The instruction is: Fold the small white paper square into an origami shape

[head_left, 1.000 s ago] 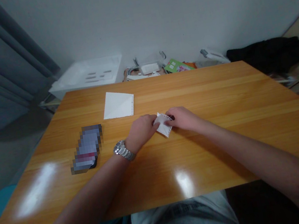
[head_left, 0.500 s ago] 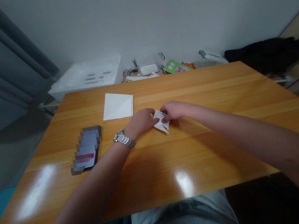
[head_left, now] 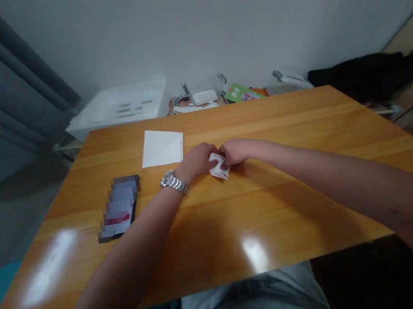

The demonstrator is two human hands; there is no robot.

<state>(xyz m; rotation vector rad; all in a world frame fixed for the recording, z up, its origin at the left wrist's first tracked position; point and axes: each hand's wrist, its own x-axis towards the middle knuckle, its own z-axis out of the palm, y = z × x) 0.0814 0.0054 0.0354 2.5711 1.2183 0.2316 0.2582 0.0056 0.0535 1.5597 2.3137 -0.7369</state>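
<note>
Near the middle of the wooden table (head_left: 282, 226), a small folded piece of white paper (head_left: 219, 170) with a row of punched holes along its upper edge is held between both hands. My left hand (head_left: 198, 160), below a silver wristwatch (head_left: 173, 181), pinches its left side. From the right, my right hand (head_left: 233, 153) grips the other side with fingers curled in. The fingertips behind the paper are partly hidden. Up and to the left of my hands lies a flat white notebook sheet (head_left: 161, 147) with holes along its right edge.
A phone (head_left: 122, 205) with a blurred screen lies on the table's left. Past the far edge are a white tray-like box (head_left: 119, 103), a green booklet (head_left: 240, 92), a white block (head_left: 205, 96) and dark cloth (head_left: 363, 75). A blue chair (head_left: 0, 294) stands at the left.
My hands have drawn closer together around the paper, the left moving slightly up and right. The paper's pointed lower flaps now look more compact. The flat sheet and phone stay in place.
</note>
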